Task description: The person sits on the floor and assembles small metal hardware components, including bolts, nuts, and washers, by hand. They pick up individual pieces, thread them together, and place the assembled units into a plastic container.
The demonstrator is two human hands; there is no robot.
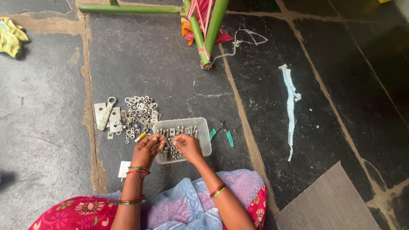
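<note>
Stone floor (140,59); both hands pinch small bolts over plastic tray (203,127).

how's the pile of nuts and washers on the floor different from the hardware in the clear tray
The pile of nuts and washers lies loose on the stone floor, untouched; the hardware in the clear plastic tray is contained, with the left hand and right hand working over it. The pile looks mostly ring-shaped; the tray holds longer, bolt-like pieces. Both are silvery metal.

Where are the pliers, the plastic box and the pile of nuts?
pliers (225,132): head view, on the green handles beside the box.
plastic box (206,135): head view, on its clear right wall.
pile of nuts (141,111): head view, on the middle of the heap.
</note>
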